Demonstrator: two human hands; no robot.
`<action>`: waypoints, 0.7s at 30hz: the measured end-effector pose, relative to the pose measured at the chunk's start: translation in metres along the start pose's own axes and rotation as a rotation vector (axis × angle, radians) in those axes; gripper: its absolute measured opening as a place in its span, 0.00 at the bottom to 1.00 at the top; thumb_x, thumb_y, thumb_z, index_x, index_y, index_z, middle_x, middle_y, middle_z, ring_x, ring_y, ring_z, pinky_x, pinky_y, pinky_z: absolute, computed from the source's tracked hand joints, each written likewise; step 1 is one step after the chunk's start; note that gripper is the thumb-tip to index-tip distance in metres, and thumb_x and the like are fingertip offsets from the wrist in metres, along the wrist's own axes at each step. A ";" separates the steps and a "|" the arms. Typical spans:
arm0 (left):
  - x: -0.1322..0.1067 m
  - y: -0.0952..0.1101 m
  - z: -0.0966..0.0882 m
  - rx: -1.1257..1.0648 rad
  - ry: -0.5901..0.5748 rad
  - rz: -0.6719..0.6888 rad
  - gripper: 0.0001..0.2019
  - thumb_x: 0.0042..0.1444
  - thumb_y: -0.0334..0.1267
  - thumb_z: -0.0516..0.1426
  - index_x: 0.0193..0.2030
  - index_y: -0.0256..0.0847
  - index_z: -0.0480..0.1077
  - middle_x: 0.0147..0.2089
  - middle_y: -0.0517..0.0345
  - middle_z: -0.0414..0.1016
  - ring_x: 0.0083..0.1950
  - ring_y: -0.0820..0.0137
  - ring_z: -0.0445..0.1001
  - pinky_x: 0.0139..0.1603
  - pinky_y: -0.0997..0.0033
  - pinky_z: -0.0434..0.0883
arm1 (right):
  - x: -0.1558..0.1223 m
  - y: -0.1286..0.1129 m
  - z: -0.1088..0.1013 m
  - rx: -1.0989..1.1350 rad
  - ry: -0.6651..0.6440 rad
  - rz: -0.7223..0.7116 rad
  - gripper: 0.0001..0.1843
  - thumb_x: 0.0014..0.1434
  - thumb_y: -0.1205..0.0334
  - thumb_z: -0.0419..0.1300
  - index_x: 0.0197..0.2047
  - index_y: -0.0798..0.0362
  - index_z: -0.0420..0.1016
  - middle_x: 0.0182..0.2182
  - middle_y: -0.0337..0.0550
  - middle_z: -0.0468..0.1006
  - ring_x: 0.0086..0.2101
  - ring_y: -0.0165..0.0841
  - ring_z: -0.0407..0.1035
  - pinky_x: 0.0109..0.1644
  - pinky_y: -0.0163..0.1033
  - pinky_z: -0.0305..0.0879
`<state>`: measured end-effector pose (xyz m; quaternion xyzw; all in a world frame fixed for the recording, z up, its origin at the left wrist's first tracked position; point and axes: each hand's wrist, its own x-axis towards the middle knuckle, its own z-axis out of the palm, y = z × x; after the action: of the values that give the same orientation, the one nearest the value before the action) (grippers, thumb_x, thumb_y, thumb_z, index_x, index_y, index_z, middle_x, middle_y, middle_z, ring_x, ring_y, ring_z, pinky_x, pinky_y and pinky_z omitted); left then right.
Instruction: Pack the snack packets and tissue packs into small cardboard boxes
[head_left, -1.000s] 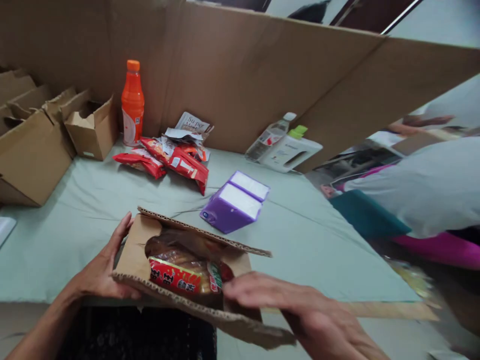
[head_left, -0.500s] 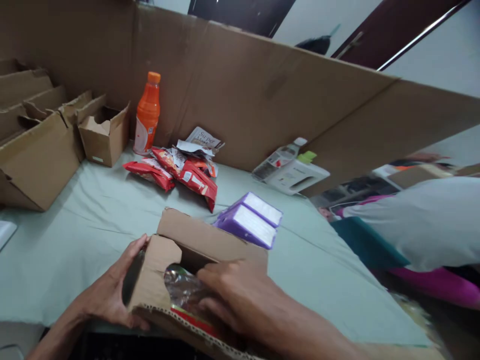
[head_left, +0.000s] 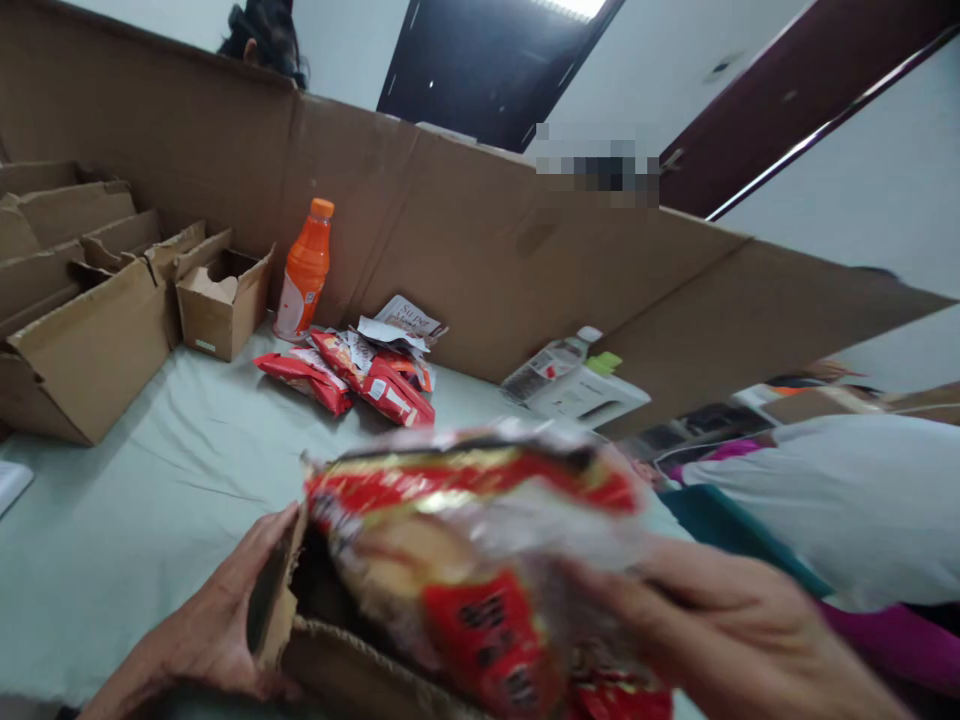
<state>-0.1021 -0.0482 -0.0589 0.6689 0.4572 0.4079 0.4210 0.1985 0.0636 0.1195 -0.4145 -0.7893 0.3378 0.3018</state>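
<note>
My left hand (head_left: 232, 610) grips the left end of a cardboard box (head_left: 360, 670), its fingers and thumb on the outer wall. In my right hand (head_left: 735, 620) is a red, gold and clear plastic food packet (head_left: 480, 570), blurred by motion. The packet is tilted over the box's opening, its lower left part still within the walls. What is inside the packet looks pale and rounded; its kind I cannot make out. Much of the box is hidden behind it.
Behind lie several red snack packets (head_left: 375, 390) beside an orange bottle (head_left: 304, 270). Cardboard boxes (head_left: 112, 350) stand at the left. A clear bottle (head_left: 551, 365) and a white jug (head_left: 592, 395) lean by the cardboard wall (head_left: 465, 240). A person (head_left: 840, 510) is at the right.
My right hand has come up out of the box and to the right, drawing the packet out with it. The packet now covers the purple-and-white item. My left hand keeps its hold on the box.
</note>
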 end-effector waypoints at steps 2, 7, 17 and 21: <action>-0.002 -0.006 0.002 -0.004 0.002 -0.002 0.62 0.44 0.69 0.66 0.79 0.55 0.38 0.80 0.46 0.43 0.77 0.36 0.47 0.74 0.29 0.49 | 0.013 0.000 -0.014 0.094 0.306 0.139 0.18 0.50 0.38 0.70 0.29 0.43 0.85 0.21 0.44 0.80 0.18 0.39 0.71 0.19 0.44 0.71; -0.005 -0.011 0.004 0.003 -0.013 -0.026 0.62 0.44 0.67 0.68 0.78 0.53 0.39 0.79 0.42 0.43 0.77 0.35 0.45 0.73 0.28 0.49 | 0.082 -0.004 -0.025 -0.231 0.737 -0.025 0.18 0.59 0.41 0.65 0.38 0.46 0.84 0.38 0.51 0.83 0.38 0.49 0.78 0.40 0.51 0.74; -0.003 0.000 0.002 -0.011 0.004 -0.047 0.58 0.46 0.59 0.69 0.78 0.53 0.41 0.79 0.46 0.46 0.78 0.36 0.46 0.75 0.31 0.49 | 0.183 0.085 0.043 -0.711 -0.077 -0.068 0.10 0.56 0.69 0.62 0.39 0.51 0.84 0.40 0.48 0.87 0.40 0.42 0.80 0.44 0.41 0.73; -0.005 -0.004 0.001 0.007 -0.022 -0.034 0.61 0.45 0.64 0.68 0.79 0.54 0.39 0.80 0.46 0.44 0.77 0.35 0.46 0.74 0.29 0.50 | 0.133 0.083 0.023 -0.650 -0.071 -0.071 0.19 0.65 0.61 0.55 0.54 0.53 0.80 0.55 0.52 0.81 0.51 0.44 0.77 0.46 0.44 0.75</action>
<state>-0.1036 -0.0524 -0.0634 0.6671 0.4652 0.3916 0.4303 0.1554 0.2068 0.0671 -0.4493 -0.8798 0.0718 0.1378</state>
